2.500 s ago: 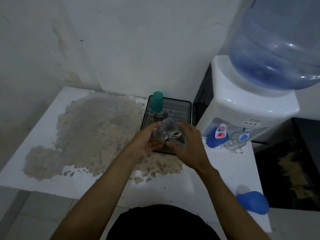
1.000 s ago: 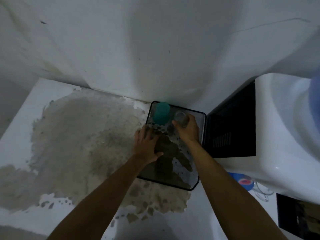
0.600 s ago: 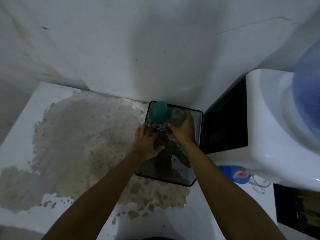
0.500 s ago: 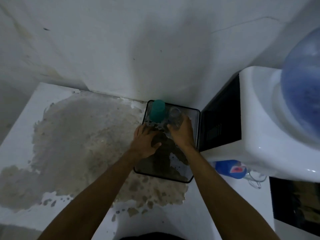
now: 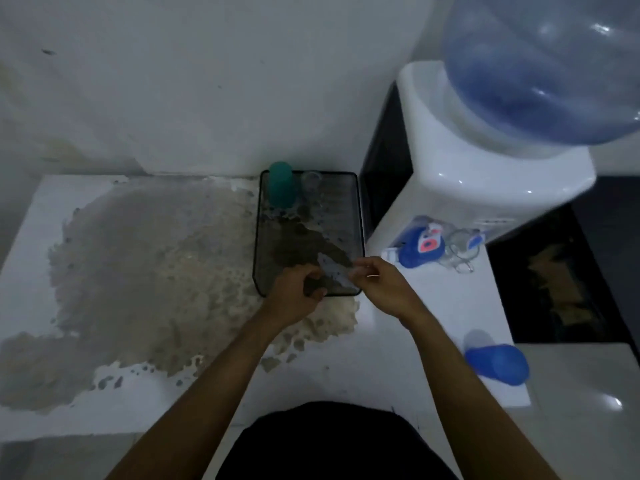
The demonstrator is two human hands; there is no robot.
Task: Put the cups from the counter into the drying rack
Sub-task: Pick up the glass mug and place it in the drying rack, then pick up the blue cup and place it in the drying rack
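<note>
Head: both hands (image 5: 346, 285) empty over rack (image 5: 360, 216).

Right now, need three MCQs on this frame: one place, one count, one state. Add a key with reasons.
1. Where in the drying rack does the teal cup stand?
A. far left corner
B. near right corner
C. middle

2. How many cups stand in the rack?
A. none
B. two
C. four

3. How does the blue cup sit on the counter?
A. upright
B. on its side
C. stacked inside another cup

Key:
1 A: the teal cup stands against the rack's far left corner, by the wall.
2 B: only the teal cup and a clear glass beside it stand there.
3 B: its body lies along the counter, with the mouth facing sideways.
</note>
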